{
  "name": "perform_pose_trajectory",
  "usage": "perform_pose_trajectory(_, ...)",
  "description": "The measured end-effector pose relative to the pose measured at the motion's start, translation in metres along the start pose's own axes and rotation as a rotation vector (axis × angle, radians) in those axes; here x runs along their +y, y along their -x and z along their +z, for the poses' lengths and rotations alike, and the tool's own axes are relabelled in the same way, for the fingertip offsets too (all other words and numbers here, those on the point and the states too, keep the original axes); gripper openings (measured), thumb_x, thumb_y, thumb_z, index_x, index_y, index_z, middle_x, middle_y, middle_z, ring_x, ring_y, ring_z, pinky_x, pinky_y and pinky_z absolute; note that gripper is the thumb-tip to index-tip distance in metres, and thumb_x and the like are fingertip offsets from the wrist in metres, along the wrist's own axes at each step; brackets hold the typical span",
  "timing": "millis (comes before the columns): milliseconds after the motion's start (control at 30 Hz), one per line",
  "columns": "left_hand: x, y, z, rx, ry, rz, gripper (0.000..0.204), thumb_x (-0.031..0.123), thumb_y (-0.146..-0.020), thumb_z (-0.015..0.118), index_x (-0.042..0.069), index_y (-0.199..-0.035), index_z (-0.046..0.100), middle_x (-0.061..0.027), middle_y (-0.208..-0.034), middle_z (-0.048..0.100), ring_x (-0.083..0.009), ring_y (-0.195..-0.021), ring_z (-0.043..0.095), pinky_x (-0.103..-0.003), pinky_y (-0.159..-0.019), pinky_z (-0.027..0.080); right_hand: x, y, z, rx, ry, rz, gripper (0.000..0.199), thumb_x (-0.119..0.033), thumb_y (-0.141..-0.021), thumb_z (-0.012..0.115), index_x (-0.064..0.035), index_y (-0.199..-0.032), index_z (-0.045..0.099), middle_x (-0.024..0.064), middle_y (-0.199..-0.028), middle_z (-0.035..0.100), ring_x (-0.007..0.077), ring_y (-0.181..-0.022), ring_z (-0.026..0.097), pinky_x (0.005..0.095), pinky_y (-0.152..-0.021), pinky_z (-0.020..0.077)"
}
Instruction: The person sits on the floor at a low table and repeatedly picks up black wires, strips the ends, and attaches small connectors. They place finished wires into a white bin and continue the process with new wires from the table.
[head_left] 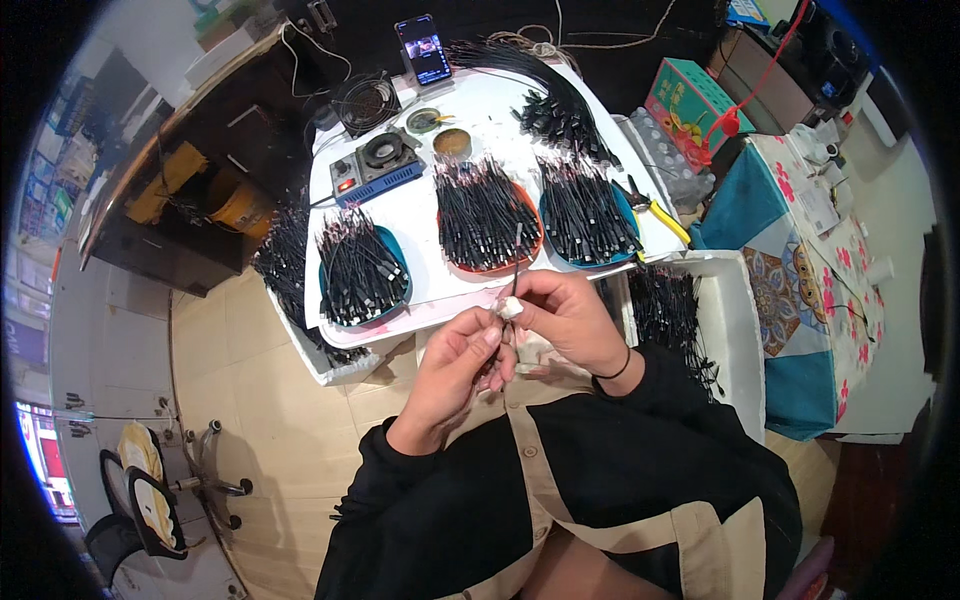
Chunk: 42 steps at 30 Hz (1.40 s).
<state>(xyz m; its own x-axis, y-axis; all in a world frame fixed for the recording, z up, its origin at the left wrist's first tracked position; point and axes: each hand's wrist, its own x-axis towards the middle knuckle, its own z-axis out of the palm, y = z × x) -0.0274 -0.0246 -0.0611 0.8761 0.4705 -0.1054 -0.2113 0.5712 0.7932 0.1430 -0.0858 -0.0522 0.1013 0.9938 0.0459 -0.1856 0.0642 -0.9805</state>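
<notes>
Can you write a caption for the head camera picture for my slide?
Two hands, left hand and right hand, pinch a thin black cable beside trays of cables.

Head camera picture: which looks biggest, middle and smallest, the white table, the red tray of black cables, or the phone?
1. white table, clearly biggest.
2. red tray, heaped with black cables.
3. phone, smallest, though it stands farthest from the camera, which shrinks it.

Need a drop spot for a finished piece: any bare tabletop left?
Bare white tabletop runs between the blue bowl and the red bowl, and behind the bowls near the phone. The front edge by both hands and the right side with the pliers are crowded.
</notes>
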Motion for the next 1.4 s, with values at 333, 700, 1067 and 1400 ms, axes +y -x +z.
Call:
perform_pose_trajectory(333,0.010,-0.027,-0.008,0.330,-0.364,0.332,0.020,0.008,-0.093,0.057,-0.007,-0.106,0.062,-0.0155,-0.104,0.067,-0.0166,-0.091,0.065,-0.028,-0.084,0.051,0.011,-0.008,0.003,-0.043,0.327,-0.034,0.010,-0.006,-0.085,0.061,0.0040,-0.086,0.060,0.0052,-0.068,0.057,0.0082,-0.063,0.051,0.0260,-0.058,0.0423)
perform_pose_trajectory(700,0.009,-0.038,-0.034,0.469,-0.028,0.352,0.011,0.006,-0.094,0.055,-0.004,-0.097,0.057,-0.0131,-0.078,0.064,-0.0105,-0.055,0.053,-0.019,-0.048,0.039,0.010,-0.096,-0.044,0.261,0.911,-0.203,0.015,-0.014,-0.084,0.062,-0.0002,-0.080,0.062,0.0136,-0.073,0.063,0.0272,-0.065,0.062,0.0358,-0.060,0.0484)
perform_pose_trajectory(1067,0.001,-0.038,-0.038,0.453,0.021,0.360,0.013,0.011,-0.097,0.052,-0.002,-0.096,0.055,-0.0076,-0.071,0.058,-0.0047,-0.048,0.037,-0.019,-0.044,0.027,0.042,-0.131,-0.047,0.408,1.166,-0.178,0.011,-0.010,-0.081,0.064,-0.0002,-0.081,0.062,0.0140,-0.072,0.064,0.0303,-0.066,0.064,0.0376,-0.061,0.0496)
perform_pose_trajectory(1400,0.011,-0.040,0.001,0.449,0.087,0.575,0.016,0.004,-0.095,0.052,-0.008,-0.104,0.056,-0.0213,-0.111,0.063,-0.0282,-0.104,0.063,-0.035,-0.089,0.053,-0.018,-0.032,0.013,0.186,0.539,-0.231,0.010,-0.006,-0.082,0.066,0.0009,-0.087,0.060,0.0046,-0.077,0.061,0.0073,-0.065,0.058,0.0210,-0.055,0.0447)
